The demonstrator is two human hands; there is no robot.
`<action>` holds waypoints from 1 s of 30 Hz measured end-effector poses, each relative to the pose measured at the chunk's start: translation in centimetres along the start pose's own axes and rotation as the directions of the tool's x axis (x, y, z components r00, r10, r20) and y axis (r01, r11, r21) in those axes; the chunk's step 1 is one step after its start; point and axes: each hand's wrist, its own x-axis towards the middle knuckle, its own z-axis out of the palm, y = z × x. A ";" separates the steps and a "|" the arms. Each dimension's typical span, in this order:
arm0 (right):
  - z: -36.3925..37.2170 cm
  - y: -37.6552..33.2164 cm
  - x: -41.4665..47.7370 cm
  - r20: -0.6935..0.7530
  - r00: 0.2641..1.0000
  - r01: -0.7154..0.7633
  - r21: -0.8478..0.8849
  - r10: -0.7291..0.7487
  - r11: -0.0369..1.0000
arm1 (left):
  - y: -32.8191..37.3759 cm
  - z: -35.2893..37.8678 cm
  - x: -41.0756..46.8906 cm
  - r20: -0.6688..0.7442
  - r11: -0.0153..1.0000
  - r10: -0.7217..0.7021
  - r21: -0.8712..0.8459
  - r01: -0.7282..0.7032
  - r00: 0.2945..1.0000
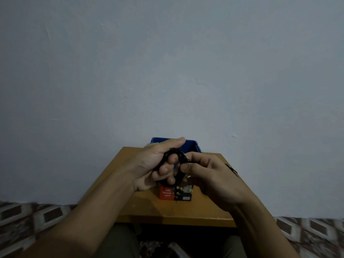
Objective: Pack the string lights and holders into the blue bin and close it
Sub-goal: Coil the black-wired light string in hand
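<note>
My left hand [156, 164] grips a coil of black string lights [179, 157], its fingers curled through the loop, above the small wooden table [149, 209]. My right hand [208, 175] pinches the coil's right side between thumb and fingers. A loose strand of wire hangs down from the coil over a red "LED Decoration Lights" box [175, 192] that lies on the table under my hands. The blue bin [191, 145] stands at the table's far edge, mostly hidden behind my hands. No holders are visible.
The table stands against a plain pale wall. Patterned floor tiles [28, 218] show on both sides. My knees are under the table's near edge.
</note>
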 end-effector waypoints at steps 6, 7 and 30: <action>0.0 0.5 0.3 -0.065 0.997 0.044 0.041 -0.041 0.998 | 0.6 1.0 0.2 -0.176 0.996 0.074 0.063 -0.064 0.982; 0.0 0.6 0.3 -0.078 0.996 0.051 0.038 -0.048 0.998 | 0.7 1.2 0.2 -0.202 0.995 0.084 0.065 -0.072 0.976; -1.7 1.5 1.3 -0.189 0.980 -0.061 -0.019 0.057 0.998 | -0.3 0.4 2.1 -0.217 0.988 0.098 0.135 -0.070 0.971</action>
